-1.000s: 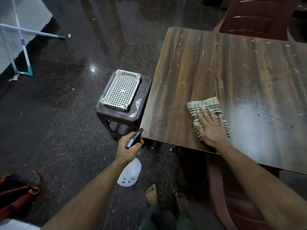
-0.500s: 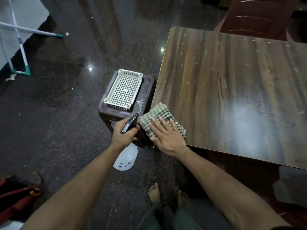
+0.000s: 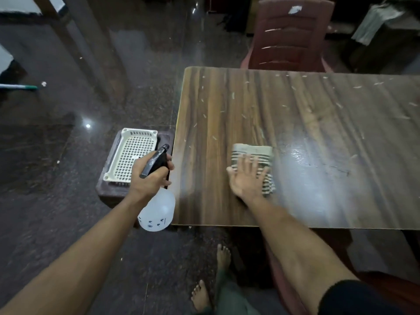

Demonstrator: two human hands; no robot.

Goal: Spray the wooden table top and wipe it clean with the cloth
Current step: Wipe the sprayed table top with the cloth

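Note:
The wooden table top [image 3: 295, 105] fills the right half of the view, with pale flecks scattered over its far part and a wet sheen on its near right. A folded striped cloth [image 3: 252, 153] lies on it near the front. My right hand [image 3: 246, 176] presses flat on the cloth with straight, spread fingers. My left hand [image 3: 150, 176] grips the black trigger head of a white spray bottle [image 3: 158, 212], held off the table's left edge, the bottle body hanging below the hand.
A dark plastic stool [image 3: 106, 192] stands against the table's left edge, with a cream perforated tray [image 3: 134, 155] on it. A maroon plastic chair [image 3: 288, 35] stands behind the table. My bare feet [image 3: 211, 273] are on the dark polished floor.
My right hand has slid the cloth from the table's front left corner back to the right, onto the table top. The left hand with the bottle has hardly moved; the camera tilted up.

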